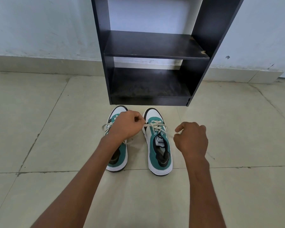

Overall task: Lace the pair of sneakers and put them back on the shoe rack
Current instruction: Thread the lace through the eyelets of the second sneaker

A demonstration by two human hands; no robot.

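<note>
A: What is the ground here?

B: A floor of pale, large tiles with dark grout lines, some cracked and stained.

A: What stands on it?

B: A black rack at the far middle, against the wall. Its shelves are dusty, and the upper one is chipped at its right front corner.

A: And nearer?

B: Two sneakers, side by side, just before the rack's foot, toes toward it. The left sneaker and the right sneaker are green and white, apart from each other, soles flat on the tiles.
</note>
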